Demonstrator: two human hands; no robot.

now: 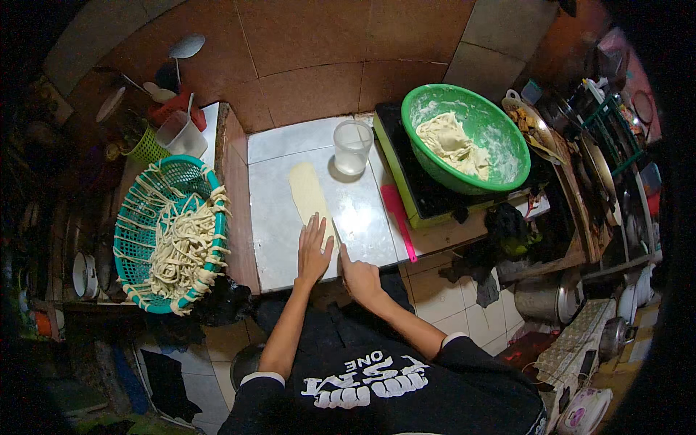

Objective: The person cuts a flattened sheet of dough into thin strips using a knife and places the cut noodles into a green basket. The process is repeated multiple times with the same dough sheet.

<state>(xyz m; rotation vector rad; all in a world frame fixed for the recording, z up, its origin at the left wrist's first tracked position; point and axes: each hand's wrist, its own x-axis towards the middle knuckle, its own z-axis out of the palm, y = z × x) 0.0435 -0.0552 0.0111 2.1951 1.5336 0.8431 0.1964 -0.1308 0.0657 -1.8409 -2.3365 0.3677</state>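
Note:
A long flat strip of dough lies on the white tiled counter. My left hand rests flat over its near end, fingers pointing away from me. Beside it, my right hand grips a knife, whose thin blade runs along the dough's right edge; most of the handle is hidden in my fist. Past the dough's far right stands a clear plastic cup holding some liquid.
On the left, a teal woven basket holds many dough strands, some looped over its rim. A green basin with a dough mass sits on the stove. A pink flat utensil lies by the stove.

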